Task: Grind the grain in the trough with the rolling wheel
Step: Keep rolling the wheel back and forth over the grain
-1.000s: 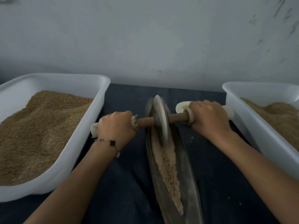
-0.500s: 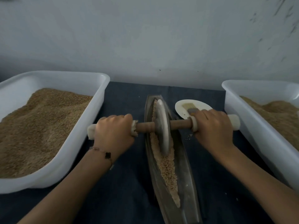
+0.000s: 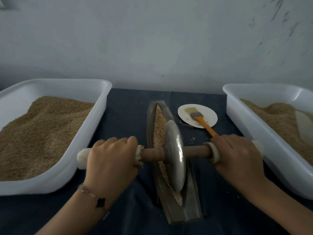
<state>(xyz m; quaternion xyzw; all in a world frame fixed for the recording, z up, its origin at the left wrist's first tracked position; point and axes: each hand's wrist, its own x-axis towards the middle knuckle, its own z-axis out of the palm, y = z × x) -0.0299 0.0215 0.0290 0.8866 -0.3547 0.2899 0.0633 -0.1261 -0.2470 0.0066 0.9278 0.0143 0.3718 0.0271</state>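
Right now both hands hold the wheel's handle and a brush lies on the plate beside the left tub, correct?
Not quite. The head view shows the plate with the brush beside the right tub, not the left. Both hands, left and right, do hold the wheel's handle.

Your left hand [image 3: 111, 158] grips left end of wooden axle [image 3: 194, 152]; your right hand [image 3: 237, 156] grips right end. Metal wheel [image 3: 174, 155] stands on edge between your hands, in narrow trough [image 3: 176, 167] with grain [image 3: 160, 122]. Beyond right hand: orange-handled brush [image 3: 199, 118] on white plate [image 3: 208, 114]. Grain-filled white tub outside each hand: left tub [image 3: 81, 133], right tub [image 3: 254, 126].
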